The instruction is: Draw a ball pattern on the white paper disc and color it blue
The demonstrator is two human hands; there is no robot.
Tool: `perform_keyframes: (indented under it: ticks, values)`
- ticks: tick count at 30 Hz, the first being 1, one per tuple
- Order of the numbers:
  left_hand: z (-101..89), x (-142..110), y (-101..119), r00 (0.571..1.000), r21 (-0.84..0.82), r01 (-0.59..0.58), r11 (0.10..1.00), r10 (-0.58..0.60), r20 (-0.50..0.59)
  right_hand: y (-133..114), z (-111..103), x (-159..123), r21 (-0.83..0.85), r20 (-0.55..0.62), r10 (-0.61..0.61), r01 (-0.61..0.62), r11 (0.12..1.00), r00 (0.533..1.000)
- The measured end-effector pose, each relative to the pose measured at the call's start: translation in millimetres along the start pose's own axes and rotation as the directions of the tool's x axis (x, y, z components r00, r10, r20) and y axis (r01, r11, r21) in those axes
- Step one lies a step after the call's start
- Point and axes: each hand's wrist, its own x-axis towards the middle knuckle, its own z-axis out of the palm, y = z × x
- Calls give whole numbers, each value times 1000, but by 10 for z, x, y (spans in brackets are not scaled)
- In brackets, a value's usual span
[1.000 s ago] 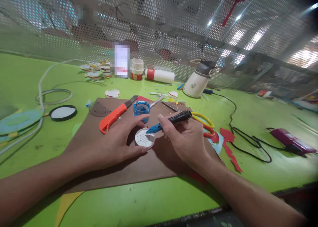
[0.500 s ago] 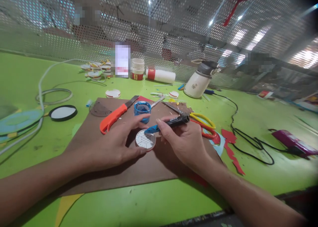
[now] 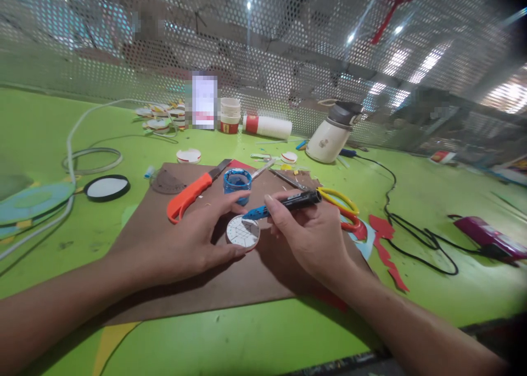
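Observation:
A small white disc (image 3: 242, 234) with a dark line pattern and a red edge rests on the brown board (image 3: 197, 296). My left hand (image 3: 201, 233) grips it by the edge, thumb in front and fingers behind. In my right hand (image 3: 308, 228) is a black marker (image 3: 298, 200) with a blue front part, pinched between thumb and fingers. Its tip points at the disc's upper edge; whether it touches, I cannot tell. Just behind the disc stands a blue-stained jar (image 3: 237, 185). An orange-handled cutter (image 3: 191, 195) lies left of the jar.
Scissors with yellow and orange handles (image 3: 340, 199) lie to the right, near red paper scraps (image 3: 382, 239). At the back stand a white bottle (image 3: 327, 137), stacked paper cups (image 3: 229, 115) and a phone (image 3: 205, 101). A black cable (image 3: 415, 236) runs along the right; a white cable (image 3: 71, 145) curves at left.
My right hand and the marker have shifted slightly right, the tip staying over the disc's upper edge. The left hand still holds the disc. The whole view has moved a little.

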Motion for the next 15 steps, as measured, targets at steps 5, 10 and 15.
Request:
perform_keyframes:
  ticks: [5, 10, 15]
  values:
    - [-2, 7, 12, 1000, 3, -1, 1000, 1, -4, 7, 11, -6, -10, 6, -23, 23, 1000, 1000]
    - [7, 9, 26, 1000, 40, 8, 999, -7, -17, 27, 23, -20, -16, 43, 11, -11, 1000, 999]
    - [3, 15, 21, 1000, 52, -5, 999, 7, -22, 49, 12, -32, -43, 47, 11, -9, 999, 999]
